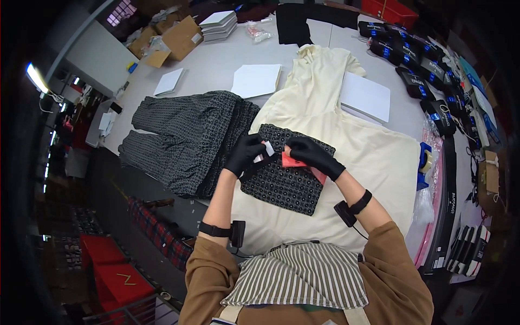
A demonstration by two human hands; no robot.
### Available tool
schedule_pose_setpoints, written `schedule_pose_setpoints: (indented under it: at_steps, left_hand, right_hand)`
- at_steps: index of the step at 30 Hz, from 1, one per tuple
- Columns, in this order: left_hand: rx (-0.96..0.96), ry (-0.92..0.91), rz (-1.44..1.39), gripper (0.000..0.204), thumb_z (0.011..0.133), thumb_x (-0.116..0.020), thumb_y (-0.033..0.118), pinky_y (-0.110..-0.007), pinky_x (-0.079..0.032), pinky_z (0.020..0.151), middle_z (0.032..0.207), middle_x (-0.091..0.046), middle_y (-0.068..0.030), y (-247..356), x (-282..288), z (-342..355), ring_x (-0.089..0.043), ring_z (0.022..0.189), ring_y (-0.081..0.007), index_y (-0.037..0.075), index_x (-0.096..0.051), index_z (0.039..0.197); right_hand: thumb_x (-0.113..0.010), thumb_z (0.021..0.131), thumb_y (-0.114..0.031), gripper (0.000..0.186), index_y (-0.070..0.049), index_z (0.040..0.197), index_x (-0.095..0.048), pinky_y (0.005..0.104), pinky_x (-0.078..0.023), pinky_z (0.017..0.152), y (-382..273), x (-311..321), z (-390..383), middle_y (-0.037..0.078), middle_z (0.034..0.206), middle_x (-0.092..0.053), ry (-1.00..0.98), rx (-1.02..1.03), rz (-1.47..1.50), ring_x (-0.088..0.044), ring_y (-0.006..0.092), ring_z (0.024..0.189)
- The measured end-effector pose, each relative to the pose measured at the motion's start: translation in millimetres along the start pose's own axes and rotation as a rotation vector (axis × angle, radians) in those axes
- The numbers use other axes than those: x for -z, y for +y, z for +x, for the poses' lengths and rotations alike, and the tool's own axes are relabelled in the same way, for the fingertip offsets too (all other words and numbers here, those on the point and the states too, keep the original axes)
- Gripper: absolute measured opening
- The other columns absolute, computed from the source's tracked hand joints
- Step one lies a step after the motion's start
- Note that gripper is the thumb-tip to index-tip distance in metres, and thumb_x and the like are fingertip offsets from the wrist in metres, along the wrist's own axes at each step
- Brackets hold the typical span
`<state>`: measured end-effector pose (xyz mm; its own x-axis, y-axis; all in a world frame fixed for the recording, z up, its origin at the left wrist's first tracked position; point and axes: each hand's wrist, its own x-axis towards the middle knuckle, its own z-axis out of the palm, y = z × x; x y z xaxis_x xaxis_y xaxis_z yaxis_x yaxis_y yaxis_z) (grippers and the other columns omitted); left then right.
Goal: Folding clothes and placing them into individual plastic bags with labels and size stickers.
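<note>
A folded dark patterned garment (280,192) lies on the cream fabric (379,162), beneath both my hands. My left hand (246,154), in a black glove, has its fingers closed on a small white tag (269,148) at the garment's upper left. My right hand (309,153), also gloved in black, pinches a red card (292,161) near the middle of the garment. More red material shows below that hand at the garment's right edge.
Patterned trousers (173,141) lie left. White card stacks (364,97), cardboard boxes (181,40) and black folded cloth (292,27) are on the table (206,81). Dark labelled packs (416,81), a tape dispenser (425,165) and long rolls line the right. Plaid fabric (157,227) hangs lower left.
</note>
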<state>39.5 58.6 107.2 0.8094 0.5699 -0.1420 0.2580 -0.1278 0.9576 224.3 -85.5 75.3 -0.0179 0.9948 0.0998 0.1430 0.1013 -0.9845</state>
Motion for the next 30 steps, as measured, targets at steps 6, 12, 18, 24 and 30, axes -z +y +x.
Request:
schedule_pose_setpoints:
  at_steps: [6,12,18,24,30]
  left_hand:
    - [-0.006,-0.123,0.132,0.015,0.075,-0.061,0.009,-0.03,-0.045,0.065,0.075,-0.057,-0.0052,25.5,13.8,-0.2,-0.056,0.074,-0.0151,0.0,-0.06,0.087]
    - [-0.63,0.675,0.791,0.012,0.075,-0.063,0.01,-0.034,-0.046,0.064,0.075,-0.055,-0.0127,48.4,16.0,-24.1,-0.058,0.074,-0.0275,0.001,-0.058,0.081]
    - [-0.617,0.504,0.914,0.006,0.075,-0.061,0.011,-0.039,-0.047,0.062,0.075,-0.057,-0.0136,43.1,-7.4,-34.5,-0.058,0.067,-0.0327,0.006,-0.059,0.077]
    - [-0.376,0.349,0.519,0.007,0.076,-0.059,0.011,-0.042,-0.046,0.057,0.072,-0.06,-0.017,21.9,-9.0,-34.4,-0.059,0.065,-0.0348,0.004,-0.06,0.078]
    - [-0.401,0.262,0.584,0.011,0.076,-0.059,0.011,-0.042,-0.045,0.055,0.069,-0.059,-0.0185,13.2,-5.9,-28.3,-0.059,0.063,-0.0351,0.003,-0.061,0.081]
  right_hand:
    - [-0.061,0.084,-0.017,0.031,-0.002,0.111,-0.057,0.0262,-0.046,0.073,-21.9,-44.8,30.8,0.002,0.09,-0.061,-0.062,-0.142,0.431,-0.056,0.0096,0.081]
    - [-0.06,0.084,-0.018,0.029,0.0,0.106,-0.06,0.0223,-0.043,0.07,4.4,-43.4,46.8,0.003,0.092,-0.062,0.022,-0.132,0.342,-0.057,0.0086,0.084]
    - [-0.056,0.085,-0.018,0.026,0.001,0.102,-0.059,0.0268,-0.046,0.066,6.2,-54.2,49.2,0.006,0.085,-0.063,0.143,0.197,0.022,-0.058,0.0106,0.075]
    - [-0.054,0.085,-0.015,0.022,0.002,0.098,-0.059,0.0301,-0.047,0.066,-23.1,-48.5,45.6,0.01,0.079,-0.065,0.074,0.265,-0.064,-0.061,0.016,0.071]
    - [-0.057,0.084,-0.017,0.024,0.001,0.101,-0.06,0.0284,-0.046,0.068,-13.6,-41.0,45.4,0.011,0.08,-0.065,-0.035,0.223,-0.216,-0.059,0.0152,0.072]
